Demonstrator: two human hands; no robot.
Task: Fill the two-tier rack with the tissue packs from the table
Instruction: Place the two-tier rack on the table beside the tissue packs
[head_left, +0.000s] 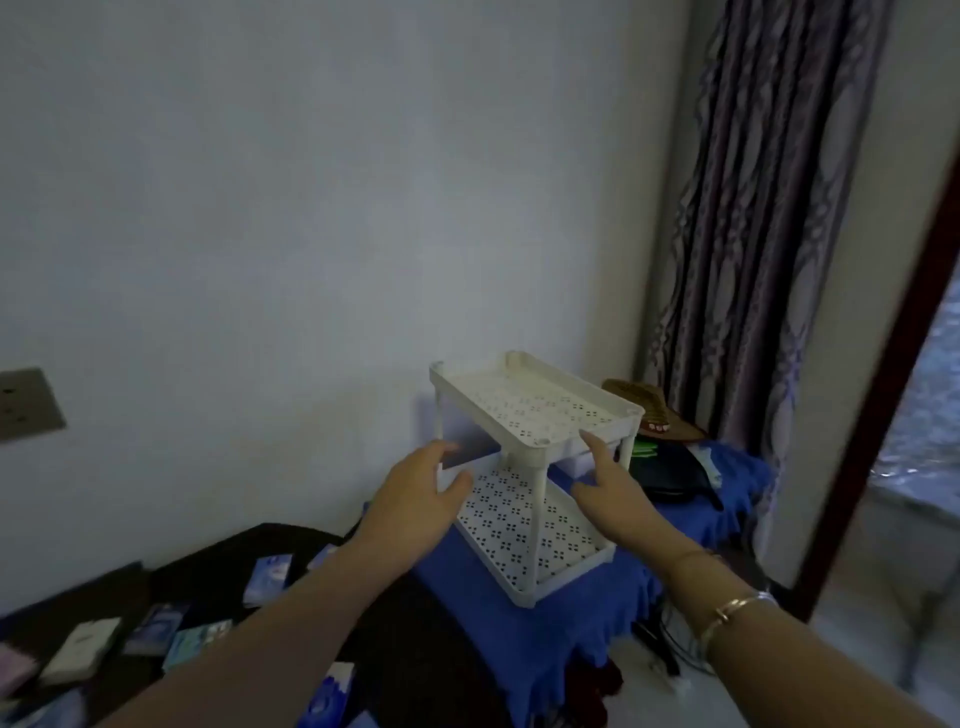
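A white two-tier rack (530, 467) stands on a blue cloth (571, 618) near the wall, both shelves bare. The left hand (421, 493) and the right hand (605, 483) reach to either side of it — fingers loosely spread, holding nothing, just beside its posts. The tissue packs (171, 629) lie scattered on the dark table (415, 649) to the left, well apart from the rack.
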